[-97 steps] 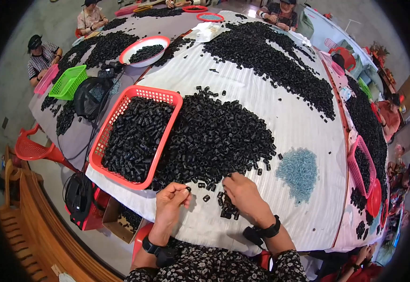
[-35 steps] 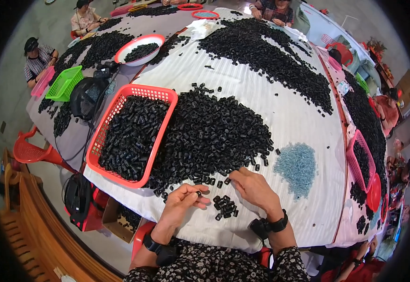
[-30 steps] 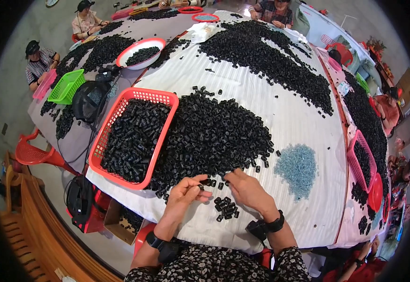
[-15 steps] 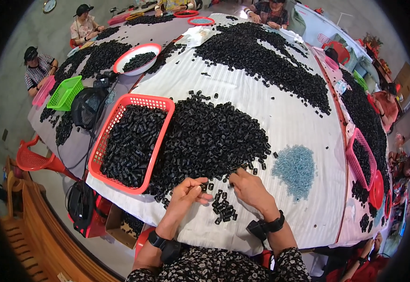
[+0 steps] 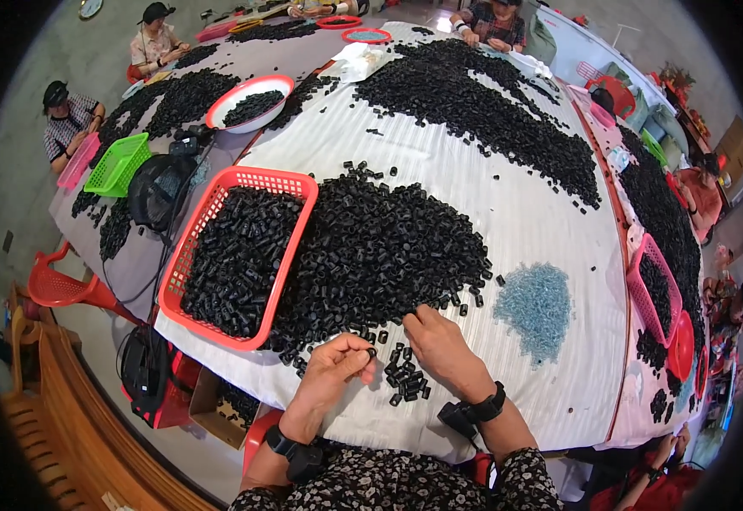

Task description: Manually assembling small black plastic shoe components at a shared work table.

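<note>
My left hand pinches a small black cylindrical piece between thumb and fingertips, above the near edge of the table. To its right, my right hand has its fingers drawn together at the front edge of a large heap of black cylindrical pieces. Whatever those fingers hold, if anything, is hidden. Between my wrists lies a small group of the same black pieces. A red plastic basket full of black pieces stands left of the heap. On the right is a pile of small clear bluish pieces.
White cloth covers the table. Farther off lie a long spread of black pieces, a red-rimmed white basin, a green basket, a black fan and a pink basket. Several people sit around the tables.
My right hand has shifted left along the heap's edge, closer to my left hand. The left fingers have closed in, and the black piece shows at their tips.
</note>
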Demonstrator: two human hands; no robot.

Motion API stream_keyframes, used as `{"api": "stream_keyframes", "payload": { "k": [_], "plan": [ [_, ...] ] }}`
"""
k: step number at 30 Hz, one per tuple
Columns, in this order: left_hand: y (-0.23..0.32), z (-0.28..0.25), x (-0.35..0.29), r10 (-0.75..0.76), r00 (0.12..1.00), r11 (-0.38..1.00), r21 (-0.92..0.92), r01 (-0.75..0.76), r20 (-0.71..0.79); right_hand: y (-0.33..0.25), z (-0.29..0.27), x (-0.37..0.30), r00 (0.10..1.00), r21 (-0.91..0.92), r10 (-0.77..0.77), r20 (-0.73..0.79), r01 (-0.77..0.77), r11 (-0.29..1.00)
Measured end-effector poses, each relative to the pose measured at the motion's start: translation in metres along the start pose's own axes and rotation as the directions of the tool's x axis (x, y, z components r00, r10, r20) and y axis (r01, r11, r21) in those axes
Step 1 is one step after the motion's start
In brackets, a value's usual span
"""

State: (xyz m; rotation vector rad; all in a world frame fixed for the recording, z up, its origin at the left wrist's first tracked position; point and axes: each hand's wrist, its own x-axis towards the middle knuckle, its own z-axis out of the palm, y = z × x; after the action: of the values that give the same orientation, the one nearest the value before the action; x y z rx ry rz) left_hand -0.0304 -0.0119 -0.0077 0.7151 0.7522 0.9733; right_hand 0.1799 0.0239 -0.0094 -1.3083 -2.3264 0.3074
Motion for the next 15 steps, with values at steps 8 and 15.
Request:
{"api": "stream_keyframes", "payload": {
  "k": [8,15],
  "plan": [
    [0.002,0.006,0.002,0.022,1.0,0.996,-0.082,-0.021,0.012,-0.023,-0.024,0.007,0.989,0.48,0.114,-0.09,-0.057,0.875],
    [0.0,0.011,0.001,0.041,0.999,0.999,-0.004,-0.041,0.006,-0.024,-0.031,0.004,0.999,0.47,0.046,0.008,-0.044,0.882]
  ]
}}
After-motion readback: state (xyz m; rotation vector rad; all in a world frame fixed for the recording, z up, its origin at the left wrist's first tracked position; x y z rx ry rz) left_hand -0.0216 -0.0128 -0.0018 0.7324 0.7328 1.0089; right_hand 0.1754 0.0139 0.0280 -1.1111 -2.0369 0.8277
